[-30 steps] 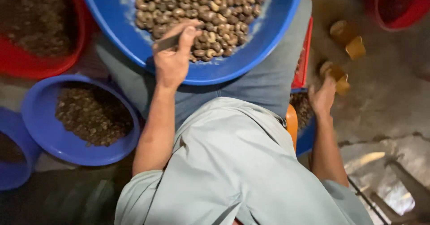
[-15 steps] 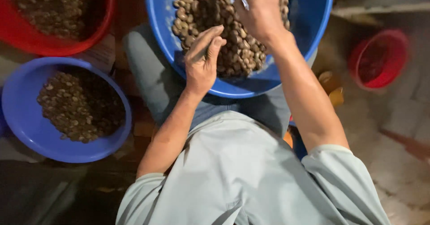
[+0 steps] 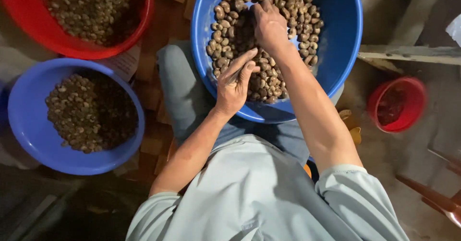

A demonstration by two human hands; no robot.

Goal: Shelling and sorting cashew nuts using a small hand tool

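Cloth of a pale grey shirt [image 3: 259, 198] fills the bottom of the view, with grey trousers [image 3: 185, 92] above it. The big round blue plastic bowl [image 3: 343, 39] rests on the person's lap and is full of brown curved nuts [image 3: 228, 32]. The left hand [image 3: 234, 85] lies on the near part of the nut pile. Its grip is partly curled, with the thumb and first finger pressed together, but I cannot tell if a nut is between them. The right hand [image 3: 270, 26] is farther in, palm down on the nuts, fingers dug into the pile, so its grip is hidden. To the left sits a smaller blue bowl [image 3: 29, 121] with darker nuts. Farther off is a red bowl [image 3: 29, 27], also with nuts. On the right floor stands a small red tub [image 3: 410, 99].
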